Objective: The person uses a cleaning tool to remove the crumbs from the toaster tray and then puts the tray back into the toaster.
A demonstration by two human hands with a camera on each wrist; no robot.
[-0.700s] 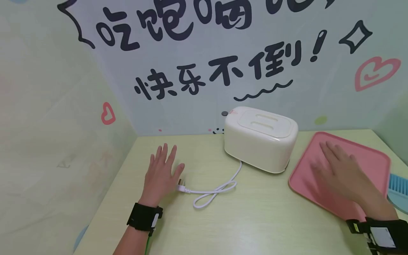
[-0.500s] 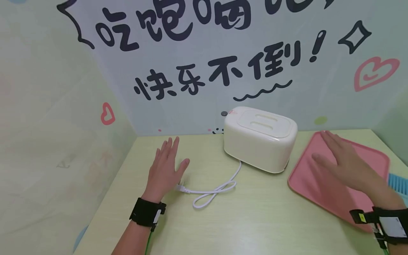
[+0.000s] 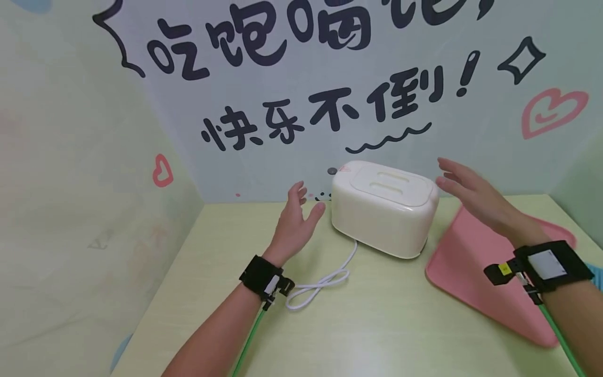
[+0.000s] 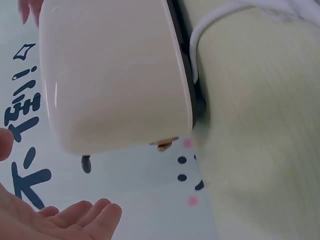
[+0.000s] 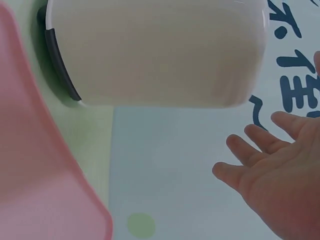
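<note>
Where the desk (image 3: 358, 335) is seen by the head camera, a white two-slot toaster (image 3: 381, 220) is found standing upright near the lettered wall (image 3: 301, 167), its white cord (image 3: 322, 285) looped in front. The left hand (image 3: 292, 225) is held in the air beside the toaster's left end, its thumb spread wide from loosely bent fingers. The right hand (image 3: 476, 196) is raised just beside the right end, and the pink tray (image 3: 490, 283) is partly hidden by that arm. A black wristband (image 3: 260, 278) is worn on each wrist.

From the left wrist, the toaster is shown large; a gap is seen between it and the left fingers, which are kept close together.

From the right wrist, the right fingers are shown slightly spread, with the palm turned toward the toaster and apart from it. A strip of desk is left between tray and toaster.
</note>
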